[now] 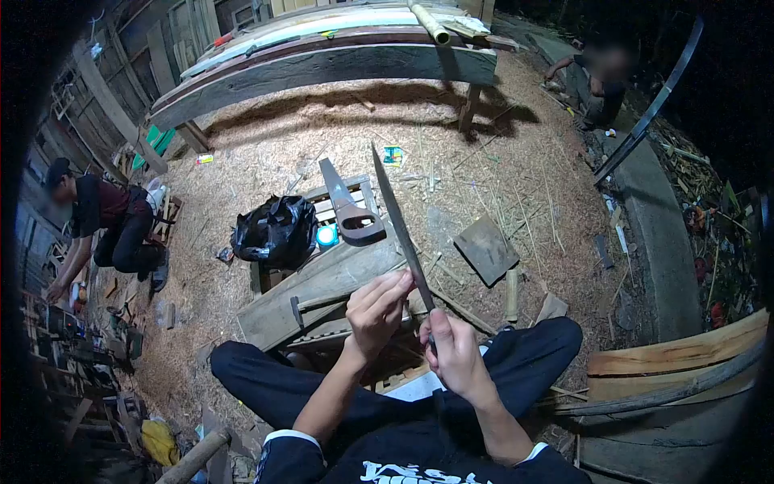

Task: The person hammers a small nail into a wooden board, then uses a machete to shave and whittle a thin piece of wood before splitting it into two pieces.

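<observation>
A long dark blade points up and away in front of my lap. My right hand is closed around its lower end. The fingers of my left hand are stretched out together against the blade's left side, just above my right hand. Beyond my hands, a handsaw lies on a low slatted wooden stand beside a black plastic bag and a glowing round blue-white object. A hammer-like tool rests by the plank left of my left hand.
A workbench carries boards and a bamboo piece. One person crouches at left; another is at upper right. Planks lie at lower right. Shavings cover the ground around a square board.
</observation>
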`<control>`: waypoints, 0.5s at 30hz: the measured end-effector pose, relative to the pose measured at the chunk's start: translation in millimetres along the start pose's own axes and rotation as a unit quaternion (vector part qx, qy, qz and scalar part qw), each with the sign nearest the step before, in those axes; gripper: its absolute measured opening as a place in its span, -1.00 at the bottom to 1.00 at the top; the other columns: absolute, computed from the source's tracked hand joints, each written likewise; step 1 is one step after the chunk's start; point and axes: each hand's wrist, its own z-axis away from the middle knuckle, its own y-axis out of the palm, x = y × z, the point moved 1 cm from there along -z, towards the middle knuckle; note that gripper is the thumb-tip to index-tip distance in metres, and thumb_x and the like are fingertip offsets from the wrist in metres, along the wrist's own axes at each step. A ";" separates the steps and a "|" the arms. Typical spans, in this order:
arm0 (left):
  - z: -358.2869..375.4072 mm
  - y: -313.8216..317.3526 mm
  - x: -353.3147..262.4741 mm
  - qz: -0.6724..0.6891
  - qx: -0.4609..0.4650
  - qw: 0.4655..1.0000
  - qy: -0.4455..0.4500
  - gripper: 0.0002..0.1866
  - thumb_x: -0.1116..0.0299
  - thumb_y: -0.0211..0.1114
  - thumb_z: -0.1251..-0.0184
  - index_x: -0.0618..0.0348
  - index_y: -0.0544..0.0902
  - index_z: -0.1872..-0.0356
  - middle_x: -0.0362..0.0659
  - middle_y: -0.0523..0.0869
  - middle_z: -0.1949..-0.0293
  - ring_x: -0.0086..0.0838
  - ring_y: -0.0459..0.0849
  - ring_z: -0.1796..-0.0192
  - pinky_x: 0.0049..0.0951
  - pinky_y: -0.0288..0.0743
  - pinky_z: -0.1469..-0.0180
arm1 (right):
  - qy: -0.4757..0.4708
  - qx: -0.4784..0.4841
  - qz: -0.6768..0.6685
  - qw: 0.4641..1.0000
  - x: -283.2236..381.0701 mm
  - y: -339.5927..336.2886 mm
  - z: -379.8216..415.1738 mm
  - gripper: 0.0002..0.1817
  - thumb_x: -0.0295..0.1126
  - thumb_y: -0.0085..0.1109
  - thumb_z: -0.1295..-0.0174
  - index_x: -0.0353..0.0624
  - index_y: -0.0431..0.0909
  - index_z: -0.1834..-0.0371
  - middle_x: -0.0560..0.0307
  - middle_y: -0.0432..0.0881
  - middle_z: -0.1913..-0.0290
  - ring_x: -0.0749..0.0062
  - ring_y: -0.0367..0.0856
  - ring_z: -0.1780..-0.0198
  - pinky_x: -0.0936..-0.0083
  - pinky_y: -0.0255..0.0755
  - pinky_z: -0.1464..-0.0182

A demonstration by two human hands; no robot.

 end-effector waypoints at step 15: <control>2.1 3.3 -1.2 0.001 -0.006 1.000 -0.009 -0.60 0.76 0.41 -0.08 0.33 0.76 0.00 0.06 0.83 0.15 -0.12 0.85 0.12 -0.31 0.73 0.11 | -0.020 -0.021 0.021 0.999 -4.7 -0.9 -2.6 -0.35 0.10 -0.14 -0.64 -0.28 0.52 0.41 0.25 0.39 0.65 0.62 0.40 0.58 0.49 0.26 0.50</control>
